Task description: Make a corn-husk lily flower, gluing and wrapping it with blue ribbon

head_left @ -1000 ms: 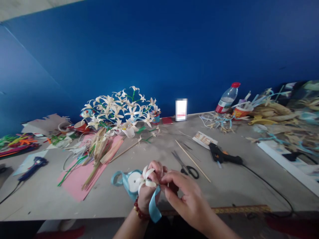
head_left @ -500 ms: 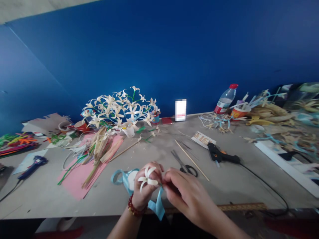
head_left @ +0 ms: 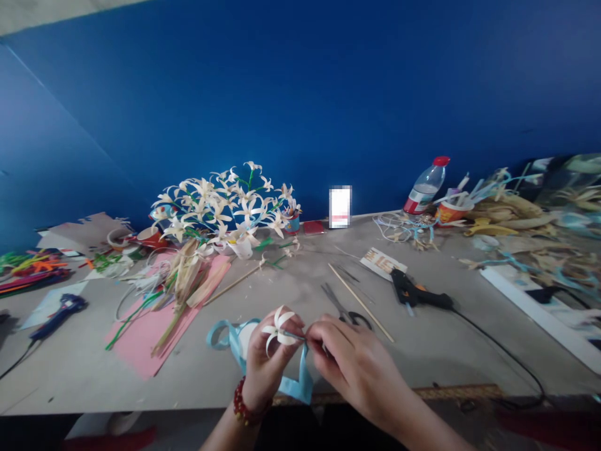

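Note:
Between the thumb and fingers of my left hand [head_left: 270,351] is a white craft flower [head_left: 280,327] with long curled petals. A thin stem runs from it toward my right hand [head_left: 354,357], whose fingers are pinched on a light blue ribbon [head_left: 304,373] at the stem. The ribbon's loose part hangs down in a fold between my wrists. Behind my left hand lies a ribbon roll [head_left: 246,338], with a blue loop to its left. Black-handled scissors [head_left: 352,316] rest just beyond my right hand. My right fingertips are partly hidden.
White flowers [head_left: 246,213] stand in a small cup at the back. Pink paper [head_left: 141,338] with dried husks lies left, near a blue glue gun [head_left: 59,319]. To the right are a wooden stick [head_left: 361,300], a black glue gun [head_left: 417,291], a bottle [head_left: 427,185] and a power strip [head_left: 535,316].
The flower in my left hand has turned and risen slightly, so its stem shows more. The hanging ribbon has shifted up a little. My right hand stays pinched in nearly the same place.

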{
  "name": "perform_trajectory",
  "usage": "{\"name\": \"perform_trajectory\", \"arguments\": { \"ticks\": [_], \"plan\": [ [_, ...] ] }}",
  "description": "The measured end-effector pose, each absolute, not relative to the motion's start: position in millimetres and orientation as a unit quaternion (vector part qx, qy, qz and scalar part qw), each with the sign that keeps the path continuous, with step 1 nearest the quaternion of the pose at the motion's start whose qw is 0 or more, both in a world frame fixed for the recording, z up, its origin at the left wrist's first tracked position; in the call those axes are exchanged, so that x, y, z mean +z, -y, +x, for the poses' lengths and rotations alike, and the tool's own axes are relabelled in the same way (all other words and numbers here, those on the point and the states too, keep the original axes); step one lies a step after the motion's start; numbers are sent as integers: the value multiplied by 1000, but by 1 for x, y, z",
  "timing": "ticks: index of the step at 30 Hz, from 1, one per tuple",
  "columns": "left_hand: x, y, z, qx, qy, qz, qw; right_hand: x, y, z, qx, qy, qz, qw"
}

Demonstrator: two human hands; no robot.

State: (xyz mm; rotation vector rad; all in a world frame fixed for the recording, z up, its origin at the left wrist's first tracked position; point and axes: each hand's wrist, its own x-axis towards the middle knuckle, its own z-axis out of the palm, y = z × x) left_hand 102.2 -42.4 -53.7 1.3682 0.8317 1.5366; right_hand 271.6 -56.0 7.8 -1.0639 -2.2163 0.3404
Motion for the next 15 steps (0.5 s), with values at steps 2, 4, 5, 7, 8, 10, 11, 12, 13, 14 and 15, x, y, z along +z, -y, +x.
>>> {"name": "perform_trajectory", "arguments": {
  "ticks": [2, 4, 5, 7, 8, 10, 11, 12, 13, 14, 15],
  "plan": [
    [-55, 44, 102, 618, -351, 557, 429, 6, 56, 271, 114, 843, -414, 323],
    [-57, 46, 101, 623, -368, 555, 410, 3, 55, 270, 99, 841, -421, 325],
    [-58, 47, 101, 622, -375, 553, 407, 2, 55, 270, 94, 840, -423, 327],
    [-57, 46, 102, 615, -378, 556, 412, 0, 53, 270, 85, 839, -425, 329],
    [-57, 46, 102, 609, -378, 558, 418, 0, 52, 270, 81, 838, -426, 331],
    [-55, 45, 102, 599, -377, 558, 432, -2, 51, 270, 78, 836, -428, 334],
    [-54, 44, 101, 596, -377, 557, 439, -2, 50, 270, 81, 836, -428, 334],
    [-53, 44, 101, 594, -377, 556, 444, -2, 50, 270, 86, 834, -429, 335],
    [-52, 44, 101, 593, -375, 554, 448, -2, 49, 271, 92, 833, -429, 337],
    [-52, 44, 101, 595, -374, 551, 450, -3, 49, 271, 97, 832, -428, 339],
    [-52, 45, 101, 596, -376, 546, 453, -3, 49, 271, 101, 829, -428, 345]
  ]
}}
